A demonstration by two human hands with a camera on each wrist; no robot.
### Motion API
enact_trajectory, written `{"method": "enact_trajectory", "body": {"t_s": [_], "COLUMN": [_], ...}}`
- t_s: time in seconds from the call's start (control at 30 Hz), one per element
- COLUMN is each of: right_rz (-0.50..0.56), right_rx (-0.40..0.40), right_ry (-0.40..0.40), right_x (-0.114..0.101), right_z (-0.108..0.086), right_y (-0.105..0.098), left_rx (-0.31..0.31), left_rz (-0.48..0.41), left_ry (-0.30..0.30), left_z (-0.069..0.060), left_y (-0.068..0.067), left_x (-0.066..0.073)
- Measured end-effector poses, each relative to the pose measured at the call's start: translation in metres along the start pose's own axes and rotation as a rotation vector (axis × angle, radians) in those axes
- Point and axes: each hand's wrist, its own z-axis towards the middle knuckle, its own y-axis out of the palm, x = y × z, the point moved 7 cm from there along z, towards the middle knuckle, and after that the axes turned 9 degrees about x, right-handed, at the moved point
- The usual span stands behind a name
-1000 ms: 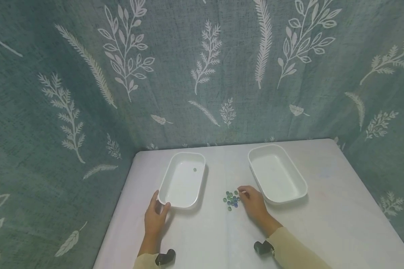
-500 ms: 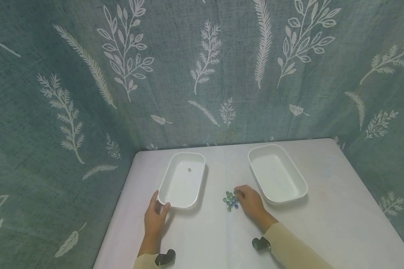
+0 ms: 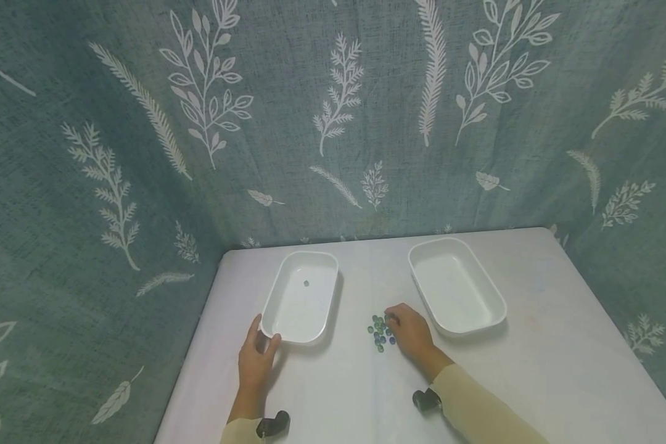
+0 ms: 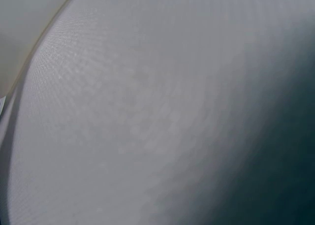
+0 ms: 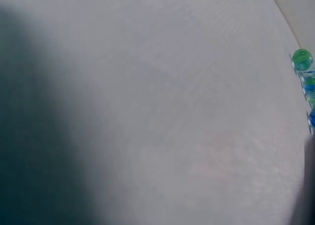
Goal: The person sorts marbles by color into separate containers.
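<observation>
Near the middle of the white table, several green and blue glass marbles (image 3: 377,331) lie in a loose cluster. My right hand (image 3: 413,333) reaches in from the right, its fingertips touching the cluster's upper right edge; whether a marble is pinched between them is hidden. Some marbles (image 5: 302,59) show at the right edge of the right wrist view. My left hand (image 3: 256,364) holds the near left corner of the left white tray (image 3: 296,320), thumb on the front side and fingers along the left. A single marble (image 3: 306,283) lies inside that tray.
A second white tray (image 3: 472,302) stands on the right, just beyond my right hand, with no marbles visible in it. Patterned green cloth (image 3: 288,123) hangs behind the table (image 3: 333,394) and along both sides. The left wrist view shows mostly blurred tabletop.
My right hand has shifted slightly left into the marble cluster, and a few marbles there have moved. The single marble in the left tray has rolled left. My left hand stays in place.
</observation>
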Motion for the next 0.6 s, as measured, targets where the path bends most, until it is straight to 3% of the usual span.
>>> {"method": "enact_trajectory", "body": {"t_s": [0.2, 0.6], "right_rz": [-0.011, 0.099], "right_rx": [-0.034, -0.088], "right_ry": [0.017, 0.073], "right_x": [0.0003, 0.0070], "right_z": [0.0024, 0.0095], "right_y": [-0.0011, -0.0043], "left_rx": [-0.004, -0.001], "left_rz": [0.014, -0.022], "left_ry": [-0.001, 0.014], "left_z": [0.0011, 0.0009], "left_y": [0.0002, -0.0012], "left_x": [0.0015, 0.0024]}}
